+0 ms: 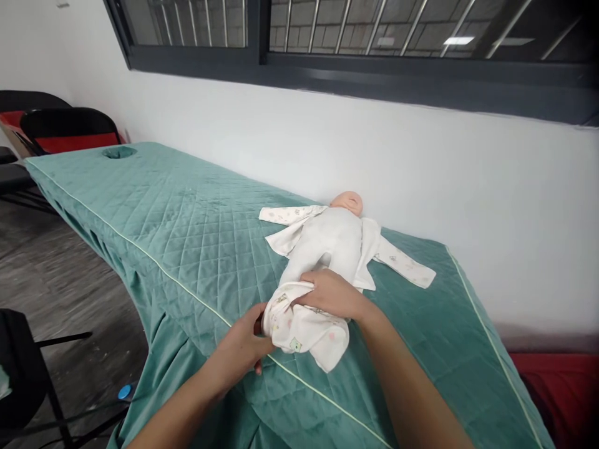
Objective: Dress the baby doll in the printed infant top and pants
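Note:
A baby doll [333, 240] lies on its back on a teal quilted bed [187, 224], head toward the white wall. An open white printed top [397, 255] is spread under it, sleeves out to both sides. White printed trousers [304, 330] are bunched around the doll's legs near the bed's front edge. My right hand [330, 293] is closed on the trousers' waistband at the doll's hips. My left hand [246, 346] grips the bunched trouser fabric at its left end.
The bed has a face hole [119, 151] at its far left end. Black folding chairs with red seats [65, 128] stand beyond it. A dark chair [28, 374] is at the lower left on the grey floor. Something red [561, 386] lies at the lower right.

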`<action>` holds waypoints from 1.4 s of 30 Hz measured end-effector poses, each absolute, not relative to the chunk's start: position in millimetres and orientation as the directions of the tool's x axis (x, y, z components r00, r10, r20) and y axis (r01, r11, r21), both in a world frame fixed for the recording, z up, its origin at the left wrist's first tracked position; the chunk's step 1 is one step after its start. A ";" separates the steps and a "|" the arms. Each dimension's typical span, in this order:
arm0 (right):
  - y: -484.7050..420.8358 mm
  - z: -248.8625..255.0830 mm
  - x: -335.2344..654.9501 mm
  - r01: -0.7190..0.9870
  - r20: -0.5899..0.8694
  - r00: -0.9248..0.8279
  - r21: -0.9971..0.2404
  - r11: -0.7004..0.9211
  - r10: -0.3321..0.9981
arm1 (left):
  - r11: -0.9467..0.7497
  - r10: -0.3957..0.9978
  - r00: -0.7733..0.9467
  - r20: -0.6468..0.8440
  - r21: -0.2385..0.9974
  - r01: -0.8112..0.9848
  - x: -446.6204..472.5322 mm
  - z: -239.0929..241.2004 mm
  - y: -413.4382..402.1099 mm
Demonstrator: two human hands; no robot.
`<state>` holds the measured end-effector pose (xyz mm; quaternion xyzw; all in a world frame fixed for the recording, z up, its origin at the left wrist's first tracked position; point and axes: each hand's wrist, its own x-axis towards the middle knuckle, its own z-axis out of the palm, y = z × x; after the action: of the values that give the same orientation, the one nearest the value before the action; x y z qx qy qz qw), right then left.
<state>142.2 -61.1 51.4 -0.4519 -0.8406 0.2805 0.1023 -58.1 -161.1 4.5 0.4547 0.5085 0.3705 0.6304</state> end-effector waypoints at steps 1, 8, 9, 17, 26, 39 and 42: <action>-61.1 51.0 142.8 0.689 -0.075 -0.573 -0.583 0.430 0.816 | 0.319 0.926 0.211 -0.312 0.948 0.001 -56.8 6.6 -159.1; -58.4 48.3 150.0 0.597 -0.035 -0.556 -0.712 0.370 0.830 | 0.281 0.927 0.270 -0.261 0.959 -0.039 -51.4 14.1 -141.7; -58.3 48.1 151.8 0.575 -0.041 -0.556 -0.740 0.348 0.830 | 0.273 0.931 0.265 -0.251 0.961 -0.048 -52.4 14.1 -139.0; -60.0 55.2 164.0 0.431 -0.113 -0.616 -0.877 0.213 0.780 | 0.139 0.987 0.094 -0.134 0.989 -0.054 -60.5 7.5 -104.0; -53.8 48.7 162.0 0.514 -0.073 -0.494 -0.828 0.223 0.866 | -0.227 0.973 0.006 0.230 0.955 0.193 -49.0 -8.6 -23.4; -49.4 37.7 151.7 0.624 0.051 -0.203 -0.762 0.170 0.978 | -0.433 0.895 0.155 0.419 0.731 0.527 -38.5 -19.7 10.7; -50.6 40.3 148.7 0.664 0.047 -0.193 -0.729 0.165 0.980 | -0.397 0.911 0.155 0.381 0.715 0.576 -38.3 -21.4 10.5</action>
<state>148.7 -50.6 40.3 -0.5755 -0.7143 0.2935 0.2691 -38.3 10.5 -21.4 0.7312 0.5087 0.4047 0.2071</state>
